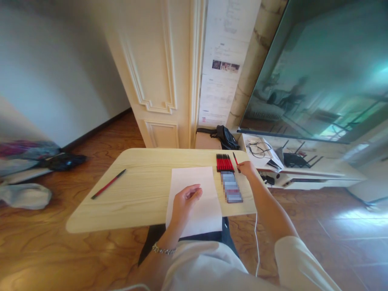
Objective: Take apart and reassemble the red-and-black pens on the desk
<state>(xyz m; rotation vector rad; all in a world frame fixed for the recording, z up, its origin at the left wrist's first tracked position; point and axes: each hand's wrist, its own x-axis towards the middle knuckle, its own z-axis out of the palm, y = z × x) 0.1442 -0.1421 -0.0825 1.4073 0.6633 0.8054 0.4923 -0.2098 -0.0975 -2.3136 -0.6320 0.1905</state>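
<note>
Over a white sheet of paper [206, 206] on the light wood table [142, 186], my left hand [186, 200] has its fingers curled in toward the thumb, with nothing visible in them. My right hand [247, 169] reaches to the table's far right and pinches a red pen with black ends [235, 157]. Just left of that pen lies a row of several matching red and black pens [224, 163], side by side. Below the row is a flat rectangular thing, blurred out [232, 188]. Another red and black pen [108, 184] lies apart, slanted, on the table's left side.
A black bag [226, 137] sits behind the table's far right corner. Farther right, a white TV cabinet [321, 177] holds a black router [292, 160] and cables [257, 149]. A white cord [257, 242] hangs by the table's right edge. Bags [27, 194] lie on the floor at left.
</note>
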